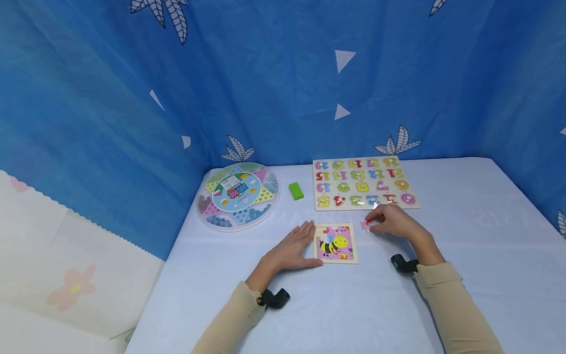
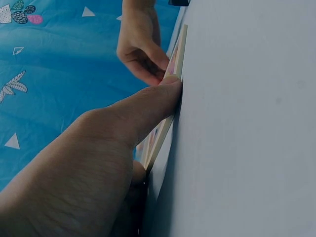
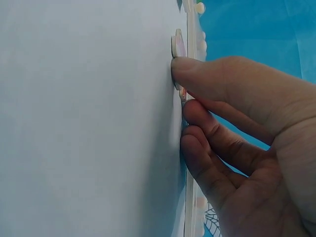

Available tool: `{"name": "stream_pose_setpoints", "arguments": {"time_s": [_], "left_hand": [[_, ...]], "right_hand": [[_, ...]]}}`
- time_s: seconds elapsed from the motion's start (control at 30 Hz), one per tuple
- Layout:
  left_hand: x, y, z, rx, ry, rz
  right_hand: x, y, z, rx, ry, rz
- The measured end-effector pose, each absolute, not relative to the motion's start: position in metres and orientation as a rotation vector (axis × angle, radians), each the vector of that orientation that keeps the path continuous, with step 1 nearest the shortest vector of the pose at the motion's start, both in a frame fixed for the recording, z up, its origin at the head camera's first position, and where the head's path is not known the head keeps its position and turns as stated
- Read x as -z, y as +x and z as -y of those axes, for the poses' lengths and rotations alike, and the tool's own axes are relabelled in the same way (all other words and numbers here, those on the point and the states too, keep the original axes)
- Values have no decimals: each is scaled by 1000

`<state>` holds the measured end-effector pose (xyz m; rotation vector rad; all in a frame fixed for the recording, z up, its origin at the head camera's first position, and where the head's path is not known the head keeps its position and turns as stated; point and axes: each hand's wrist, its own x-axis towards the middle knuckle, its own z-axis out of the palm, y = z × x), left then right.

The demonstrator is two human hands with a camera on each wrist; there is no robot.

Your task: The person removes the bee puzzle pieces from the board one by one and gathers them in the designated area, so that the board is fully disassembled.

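Note:
A small square puzzle with a bee picture point(image 1: 339, 242) lies in its wooden frame on the white table. My left hand point(image 1: 293, 250) rests along the frame's left side, thumb at the lower left corner; in the left wrist view the thumb of that hand point(image 2: 94, 153) presses the frame's edge point(image 2: 157, 148). To the right of the frame, a small pink puzzle piece point(image 1: 365, 225) is at the fingertips of my right hand point(image 1: 395, 223). The right wrist view has the right hand point(image 3: 247, 133) pinching the piece point(image 3: 179, 45) by its edge, close to the tabletop.
Behind the hands lies a wooden number board point(image 1: 367, 183) with coloured numerals. A round game box point(image 1: 277, 194) with coloured beads stands at the back left, and a green block point(image 1: 296, 191) lies between them. Blue curtain point(image 1: 283, 88) hangs behind the table point(image 1: 336, 314).

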<state>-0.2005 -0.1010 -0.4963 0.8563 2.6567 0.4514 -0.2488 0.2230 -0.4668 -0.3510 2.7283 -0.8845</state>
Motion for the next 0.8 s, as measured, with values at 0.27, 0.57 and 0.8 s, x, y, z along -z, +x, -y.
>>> {"name": "stream_pose_setpoints", "arguments": {"time_s": [0.27, 0.57, 0.8], "left_hand": [[497, -201, 100, -433, 859, -2665], [496, -203, 99, -432, 870, -2660], [495, -202, 100, -430, 859, -2657]], "right_hand": [[467, -248, -223, 896, -347, -2719], [463, -246, -221, 850, -345, -2726], [462, -246, -217, 836, -360, -2719]]}}
